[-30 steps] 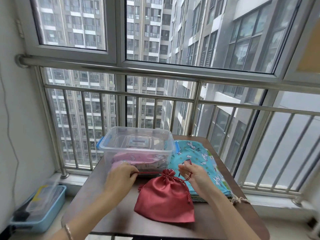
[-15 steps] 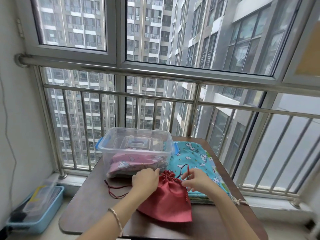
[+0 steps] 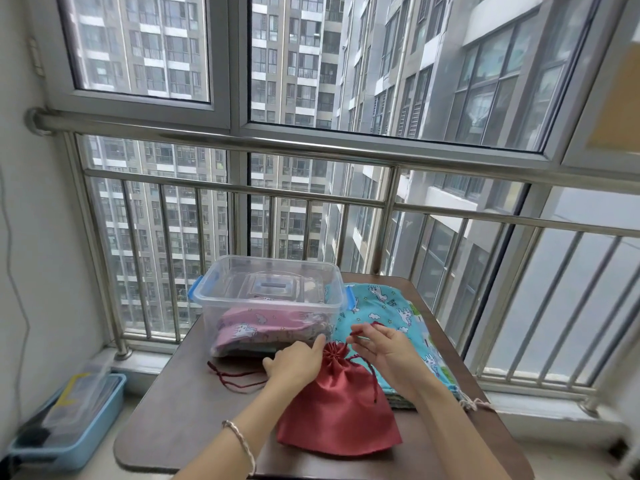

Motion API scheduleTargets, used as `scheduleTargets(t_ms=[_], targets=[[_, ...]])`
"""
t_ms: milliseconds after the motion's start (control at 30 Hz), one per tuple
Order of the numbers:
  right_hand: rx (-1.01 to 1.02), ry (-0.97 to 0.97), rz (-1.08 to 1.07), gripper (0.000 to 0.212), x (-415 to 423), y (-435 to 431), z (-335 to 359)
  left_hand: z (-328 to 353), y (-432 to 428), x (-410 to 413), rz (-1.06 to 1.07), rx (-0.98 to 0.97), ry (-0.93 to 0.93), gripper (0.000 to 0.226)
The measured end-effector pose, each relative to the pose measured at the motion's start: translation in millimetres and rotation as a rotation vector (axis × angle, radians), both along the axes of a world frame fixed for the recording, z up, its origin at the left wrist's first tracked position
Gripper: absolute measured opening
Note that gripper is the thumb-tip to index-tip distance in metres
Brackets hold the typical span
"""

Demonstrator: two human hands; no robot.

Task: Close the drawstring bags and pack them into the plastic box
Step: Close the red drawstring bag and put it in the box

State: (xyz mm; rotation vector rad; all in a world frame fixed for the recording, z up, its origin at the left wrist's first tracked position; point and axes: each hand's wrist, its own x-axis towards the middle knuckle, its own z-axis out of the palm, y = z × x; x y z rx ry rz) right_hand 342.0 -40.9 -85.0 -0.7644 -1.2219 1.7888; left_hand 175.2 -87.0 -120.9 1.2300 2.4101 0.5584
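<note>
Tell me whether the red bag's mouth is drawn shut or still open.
Shut: the red drawstring bag has its neck gathered into tight pleats, left hand beside it, right hand pinching the cord.

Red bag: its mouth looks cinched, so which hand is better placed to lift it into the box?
Probably the left hand: it rests on the red bag at its gathered neck, right beside the plastic box. The right hand pinches the cord.

Daylit windows (image 3: 381, 64) and steel railing (image 3: 277, 140) behind brown table (image 3: 180, 420).
</note>
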Motion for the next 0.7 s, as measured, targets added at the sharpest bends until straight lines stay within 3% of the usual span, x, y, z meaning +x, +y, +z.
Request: scheduleTargets(t_ms=[100,200,333,400,500,700], targets=[[-0.005,0.082,0.037,0.013,0.4,-4.2,6.0,0.4,2.8,-3.2,0.006,-0.006,-0.091,0.077],[0.036,0.054,0.049,0.017,-1.3,-7.3,7.4,-0.8,5.2,-2.3,0.054,0.026,-0.343,0.075],[0.041,0.084,0.056,0.02,-3.1,-7.9,7.6,3.1,-0.9,2.1,0.142,0.276,-0.915,0.034],[0.029,0.112,0.043,0.021,-3.2,-7.2,6.5,4.6,-5.7,3.1,0.151,0.41,-1.06,0.021],[0.021,0.15,0.015,0.021,-2.9,-6.2,5.1,10.4,-16.8,5.0,0.097,0.507,-1.058,0.015],[0.036,0.199,0.001,0.019,-5.1,-2.0,0.2,26.2,-39.3,-1.5,-0.114,0.52,-1.012,0.013]])
